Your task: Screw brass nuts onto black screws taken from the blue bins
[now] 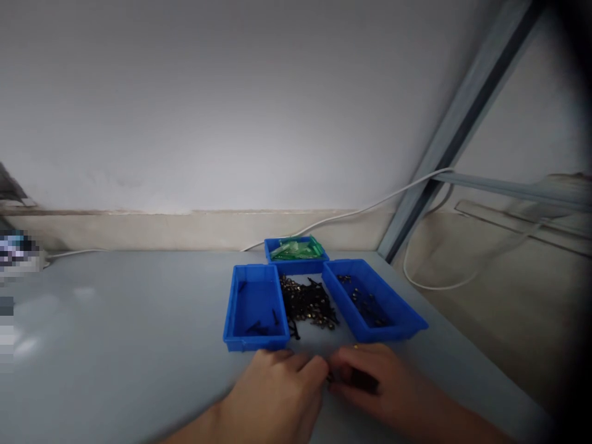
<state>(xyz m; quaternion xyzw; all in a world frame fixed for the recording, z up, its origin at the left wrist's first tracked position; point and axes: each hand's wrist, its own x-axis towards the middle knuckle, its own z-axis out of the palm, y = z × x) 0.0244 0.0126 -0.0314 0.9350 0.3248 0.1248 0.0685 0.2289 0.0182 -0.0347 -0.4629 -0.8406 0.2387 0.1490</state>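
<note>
My left hand (277, 388) and my right hand (370, 379) meet fingertip to fingertip on the grey table (115, 339), just in front of a pile of small dark and brass parts (308, 303). A small dark part (329, 376) sits pinched between both hands' fingers; its shape is too blurred to tell. A ring shows on a right-hand finger. The pile lies between a left blue bin (256, 307) holding a few dark parts and a right blue bin (372, 300) with several dark parts.
A third blue bin (296, 254) with green pieces stands behind the pile. A white cable (351, 213) runs along the wall to a grey metal frame (462, 117) at the right. The table edge falls off at the right.
</note>
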